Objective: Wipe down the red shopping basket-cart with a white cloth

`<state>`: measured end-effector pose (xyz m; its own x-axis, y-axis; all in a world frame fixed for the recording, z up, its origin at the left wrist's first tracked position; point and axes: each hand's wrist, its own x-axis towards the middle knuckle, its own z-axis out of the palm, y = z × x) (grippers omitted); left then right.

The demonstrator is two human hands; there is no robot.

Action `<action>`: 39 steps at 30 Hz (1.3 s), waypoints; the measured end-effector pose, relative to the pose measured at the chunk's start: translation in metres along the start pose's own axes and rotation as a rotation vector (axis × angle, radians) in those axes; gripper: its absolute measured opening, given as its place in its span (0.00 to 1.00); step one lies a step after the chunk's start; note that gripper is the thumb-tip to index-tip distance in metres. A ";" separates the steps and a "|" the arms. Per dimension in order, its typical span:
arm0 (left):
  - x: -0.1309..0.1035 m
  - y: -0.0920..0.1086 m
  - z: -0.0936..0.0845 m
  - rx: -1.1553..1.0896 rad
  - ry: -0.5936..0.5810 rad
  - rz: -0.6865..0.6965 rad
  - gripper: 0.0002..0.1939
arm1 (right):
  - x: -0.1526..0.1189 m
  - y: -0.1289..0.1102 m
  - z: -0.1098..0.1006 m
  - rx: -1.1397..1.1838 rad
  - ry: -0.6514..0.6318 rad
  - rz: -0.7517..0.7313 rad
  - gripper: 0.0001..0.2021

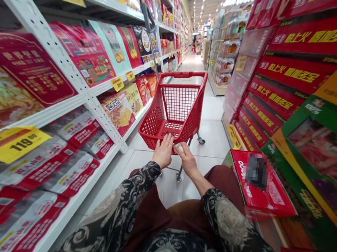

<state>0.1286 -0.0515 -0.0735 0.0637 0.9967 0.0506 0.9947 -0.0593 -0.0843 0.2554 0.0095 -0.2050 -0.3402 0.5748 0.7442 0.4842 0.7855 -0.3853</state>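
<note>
A red plastic shopping cart [177, 85] with a perforated basket stands on the floor just ahead of me. My left hand [163, 151] is at the near edge of its basket, fingers stretched out together and palm facing inward. Beside it, my right hand [187, 159] has its fingers bent around a small whitish thing [179, 148], too small to name. Both hands overlap the cart's near rim in view; whether they touch it I cannot tell. The basket's visible floor shows its slotted grid.
On the left, white shelves [100, 90] hold boxed snacks and, lower down, shrink-wrapped red-and-grey packs [69, 175]. Stacked red drink cartons [294, 71] and green boxes [325, 146] line the right. A red box [263, 200] sits near my right knee. The tiled aisle [212, 134] runs ahead.
</note>
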 end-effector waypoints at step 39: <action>0.001 -0.021 -0.002 -0.088 0.055 -0.322 0.39 | 0.077 -0.025 -0.071 -0.205 -0.139 0.133 0.20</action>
<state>0.1081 -0.0496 -0.0696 -0.2530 0.9607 0.1143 0.9675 0.2511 0.0310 0.2746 0.0182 -0.0991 -0.3633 0.7067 0.6071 0.6804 0.6464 -0.3453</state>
